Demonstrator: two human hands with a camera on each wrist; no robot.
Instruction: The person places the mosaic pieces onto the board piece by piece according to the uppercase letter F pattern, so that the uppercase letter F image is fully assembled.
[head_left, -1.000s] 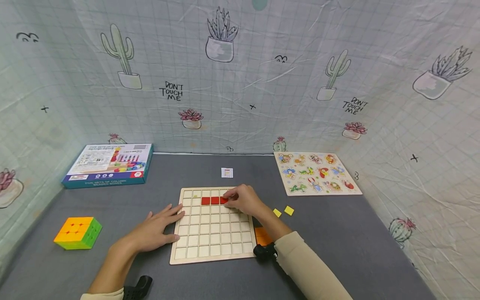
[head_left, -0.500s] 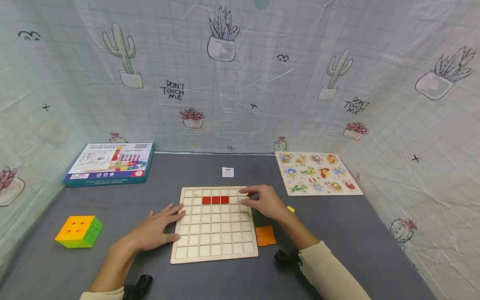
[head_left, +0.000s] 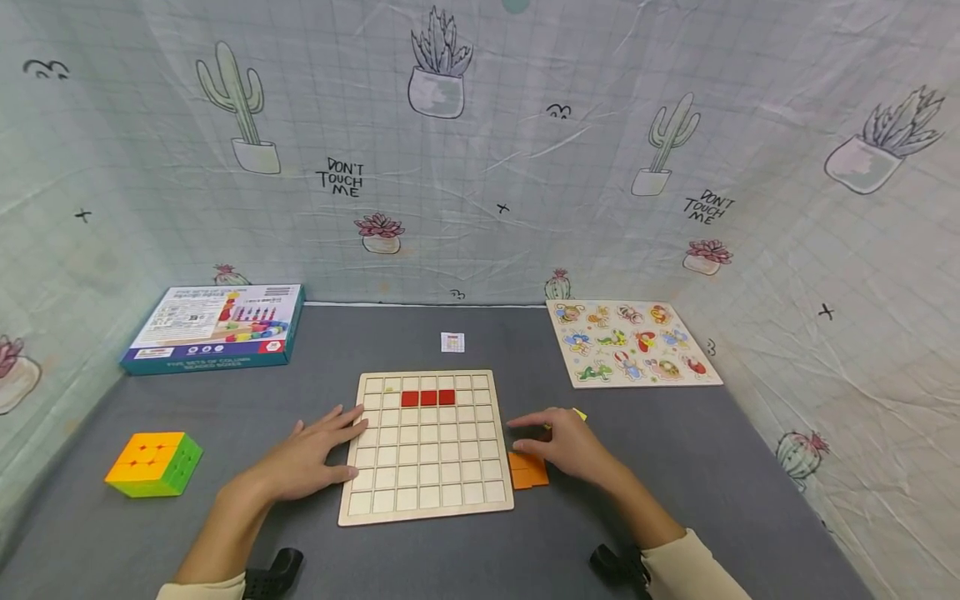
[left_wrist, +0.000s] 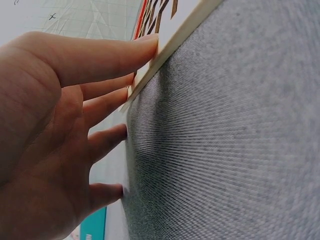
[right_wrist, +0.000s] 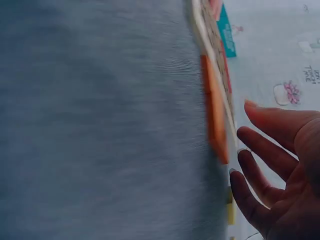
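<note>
A wooden grid board (head_left: 426, 432) lies on the table, with three red square tiles (head_left: 428, 398) side by side in its second row. My left hand (head_left: 311, 458) rests against the board's left edge; in the left wrist view its thumb (left_wrist: 110, 60) touches the rim and the fingers are spread. Just off the board's right edge hovers my right hand (head_left: 566, 442), fingers apart and nothing between them. Orange tiles (head_left: 528, 471) lie below it, beside the board. Yellow tiles (head_left: 580, 413) are partly hidden behind that hand.
A yellow, orange and green puzzle cube (head_left: 153, 465) sits at the left. Behind it lies a flat boxed set (head_left: 213, 329). A picture board (head_left: 633, 344) of small animals lies at the back right, and a small printed card (head_left: 452, 342) beyond the grid board.
My right hand has left the third red tile in the grid and moved right and toward me, off the board to the orange tiles. The left hand stays put.
</note>
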